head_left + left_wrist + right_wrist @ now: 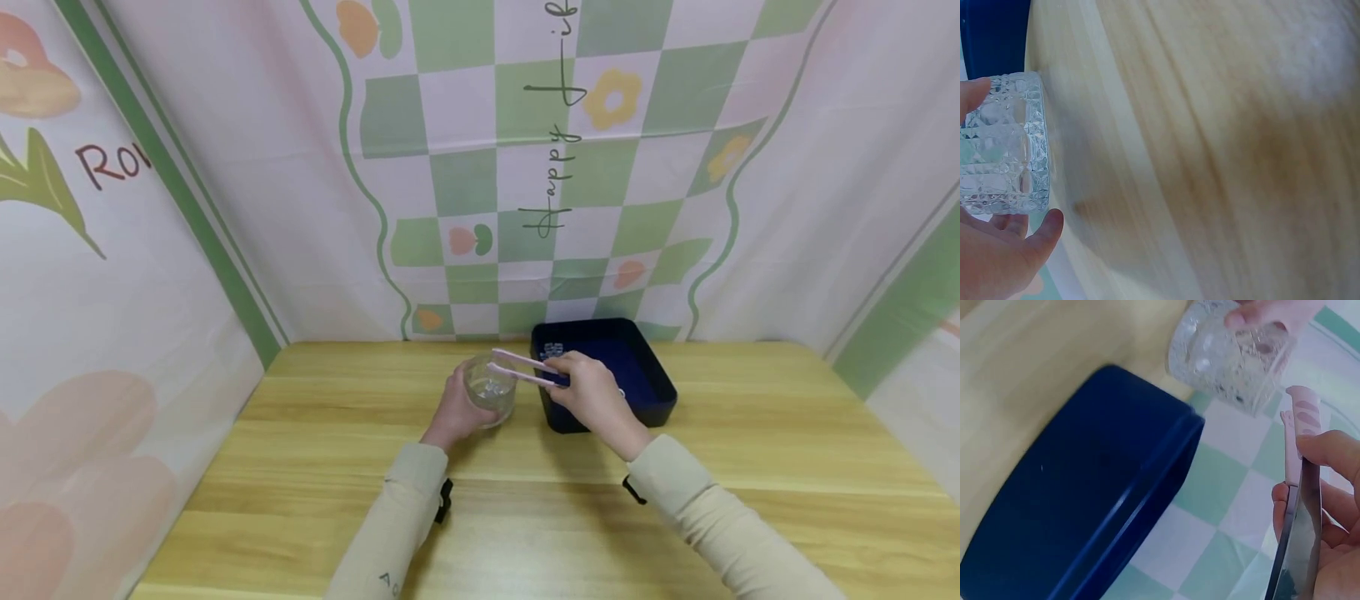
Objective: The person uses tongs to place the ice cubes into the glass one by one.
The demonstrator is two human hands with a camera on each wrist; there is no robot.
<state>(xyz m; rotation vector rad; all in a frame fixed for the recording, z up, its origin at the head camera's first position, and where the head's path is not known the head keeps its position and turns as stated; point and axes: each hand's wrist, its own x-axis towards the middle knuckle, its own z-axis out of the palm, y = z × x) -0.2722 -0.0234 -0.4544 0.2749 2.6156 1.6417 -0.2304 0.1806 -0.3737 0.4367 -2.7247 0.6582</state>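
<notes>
My left hand [456, 412] grips a clear cut-glass tumbler [491, 410] around its side, left of a dark blue box. In the left wrist view, the thumb and fingers lie on opposite sides of the faceted tumbler [1004, 144]. Some clear bits show inside it from above. My right hand [596, 396] pinches a pair of tongs [525, 377] with pink ends and metal arms, which the right wrist view shows close up. Their two pink tips [1305, 412] are spread apart and overlap the tumbler's rim in the head view.
The dark blue open box [656, 392] stands at the back of the wooden table [525, 525], under my right hand. Small clear pieces [553, 350] lie in its far left corner. A printed checkered curtain [525, 183] hangs right behind the table.
</notes>
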